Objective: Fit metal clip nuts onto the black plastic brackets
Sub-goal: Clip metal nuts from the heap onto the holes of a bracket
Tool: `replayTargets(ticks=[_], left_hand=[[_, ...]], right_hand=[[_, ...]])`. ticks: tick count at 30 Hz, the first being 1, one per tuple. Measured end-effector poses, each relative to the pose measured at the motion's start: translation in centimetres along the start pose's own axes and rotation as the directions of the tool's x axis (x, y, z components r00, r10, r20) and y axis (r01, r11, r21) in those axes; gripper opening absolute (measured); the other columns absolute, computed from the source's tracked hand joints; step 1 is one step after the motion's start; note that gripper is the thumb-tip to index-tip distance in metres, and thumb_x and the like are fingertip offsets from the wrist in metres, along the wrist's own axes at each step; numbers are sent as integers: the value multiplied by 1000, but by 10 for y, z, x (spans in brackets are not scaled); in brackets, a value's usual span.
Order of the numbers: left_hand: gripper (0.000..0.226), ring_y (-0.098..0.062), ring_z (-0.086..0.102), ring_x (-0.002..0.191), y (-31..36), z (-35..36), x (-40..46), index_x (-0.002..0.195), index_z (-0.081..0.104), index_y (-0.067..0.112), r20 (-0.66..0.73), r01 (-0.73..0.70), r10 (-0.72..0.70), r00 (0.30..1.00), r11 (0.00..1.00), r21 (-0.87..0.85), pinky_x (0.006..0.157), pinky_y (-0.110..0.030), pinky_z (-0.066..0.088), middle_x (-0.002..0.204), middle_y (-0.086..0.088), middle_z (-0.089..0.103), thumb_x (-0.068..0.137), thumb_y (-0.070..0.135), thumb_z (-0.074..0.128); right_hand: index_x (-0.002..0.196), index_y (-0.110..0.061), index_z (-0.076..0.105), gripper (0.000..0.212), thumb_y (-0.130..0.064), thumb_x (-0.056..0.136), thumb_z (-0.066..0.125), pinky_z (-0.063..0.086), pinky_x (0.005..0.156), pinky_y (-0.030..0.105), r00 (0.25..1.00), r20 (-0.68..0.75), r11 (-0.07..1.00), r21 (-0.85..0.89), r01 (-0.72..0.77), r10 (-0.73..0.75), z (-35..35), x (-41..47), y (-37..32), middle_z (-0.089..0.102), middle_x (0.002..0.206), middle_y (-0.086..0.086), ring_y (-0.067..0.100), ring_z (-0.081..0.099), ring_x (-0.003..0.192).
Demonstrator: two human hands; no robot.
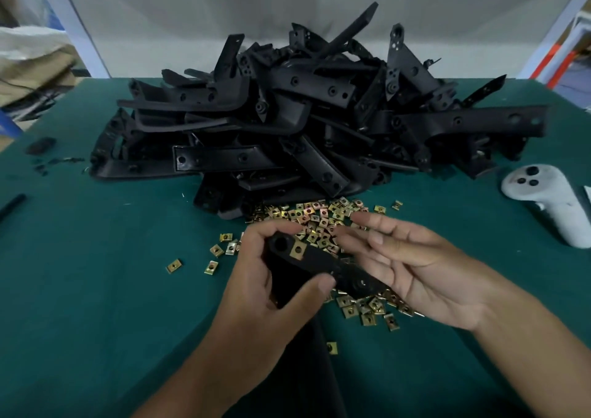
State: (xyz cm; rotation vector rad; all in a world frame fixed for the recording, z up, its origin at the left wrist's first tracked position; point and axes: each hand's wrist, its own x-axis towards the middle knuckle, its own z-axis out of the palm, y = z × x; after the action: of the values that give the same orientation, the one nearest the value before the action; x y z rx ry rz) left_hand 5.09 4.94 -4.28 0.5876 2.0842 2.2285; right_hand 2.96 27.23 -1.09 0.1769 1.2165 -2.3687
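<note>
Left hand (268, 276) grips the black bracket (319, 267), one clip nut (297, 250) fitted at its 10 o'clock end; right hand (412, 267), fingers spread, holds nothing; a half-seated nut could slip off

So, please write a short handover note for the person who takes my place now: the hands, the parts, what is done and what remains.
Left hand grips one black bracket. Right hand is open beside it, holding nothing.
One clip nut already sits on the held bracket near its upper hole.
Loose clip nuts lie on the green table under and behind the hands.
The bracket pile waits behind them.
Left: the held bracket's other end shows no clip nut, then the pile.
</note>
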Motion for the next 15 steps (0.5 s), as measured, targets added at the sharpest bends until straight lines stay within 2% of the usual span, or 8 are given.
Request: replayTargets(ticks=[1, 3, 6, 8, 11, 14, 15], left_hand=[[49, -1, 68, 85, -1, 0, 0, 120, 51, 41, -9, 16, -16, 1000, 1000, 20, 74, -12, 52, 95, 15, 71, 80, 53, 77], [52, -5, 69, 84, -1, -1, 1, 115, 52, 44, -29, 43, -41, 999, 998, 48, 72, -18, 55, 96, 12, 71, 73, 59, 81], [52, -6, 66, 73, -1, -2, 2, 109, 55, 39, -40, 61, -59, 997, 998, 33, 59, -22, 54, 89, 8, 68, 70, 58, 85], [51, -5, 65, 70, 1, -1, 3, 106, 56, 38, -44, 50, -49, 998, 998, 27, 57, -21, 54, 90, 8, 68, 69, 56, 86], [48, -4, 67, 73, 4, 0, 2, 104, 56, 39, -47, 38, -37, 998, 999, 34, 57, -21, 55, 95, 11, 70, 69, 56, 84], [47, -2, 66, 69, 5, 1, 2, 103, 56, 38, -49, 38, -37, 998, 999, 22, 51, -19, 53, 94, 10, 69, 69, 54, 85], [47, -2, 65, 68, 6, 1, 2, 103, 56, 38, -50, 42, -41, 998, 999, 18, 50, -19, 52, 93, 10, 69, 69, 53, 85]], right_hand=[[117, -4, 69, 50, -10, 69, 85, 61, 69, 23, 999, -33, 999, -35, -6, 5, 1, 0, 0, 74, 112, 18, 21, 75, 98], [98, -11, 79, 45, -20, 58, 96, 61, 60, 21, 999, -30, 997, -79, -15, 13, 5, -2, -1, 76, 97, 14, 16, 77, 83], [88, -16, 79, 41, -31, 56, 98, 57, 52, 18, 1000, 20, 992, -127, -21, 23, 8, -3, -1, 75, 89, 10, 9, 72, 66], [81, -20, 74, 35, -36, 59, 97, 53, 50, 15, 999, 43, 987, -161, -16, 23, 8, -4, -1, 73, 86, 6, 3, 64, 57], [74, -24, 72, 28, -39, 62, 94, 51, 56, 14, 998, 68, 976, -215, 32, -18, 7, -4, 0, 73, 86, 2, 1, 60, 59], [83, -20, 79, 16, -23, 69, 86, 54, 62, 15, 995, 86, 970, -233, 73, -55, 8, -4, -2, 77, 98, 7, 4, 69, 75], [88, -19, 81, 18, -17, 70, 82, 55, 64, 15, 995, 70, 964, -251, 83, -67, 8, -5, -2, 77, 106, 9, 6, 72, 82]])
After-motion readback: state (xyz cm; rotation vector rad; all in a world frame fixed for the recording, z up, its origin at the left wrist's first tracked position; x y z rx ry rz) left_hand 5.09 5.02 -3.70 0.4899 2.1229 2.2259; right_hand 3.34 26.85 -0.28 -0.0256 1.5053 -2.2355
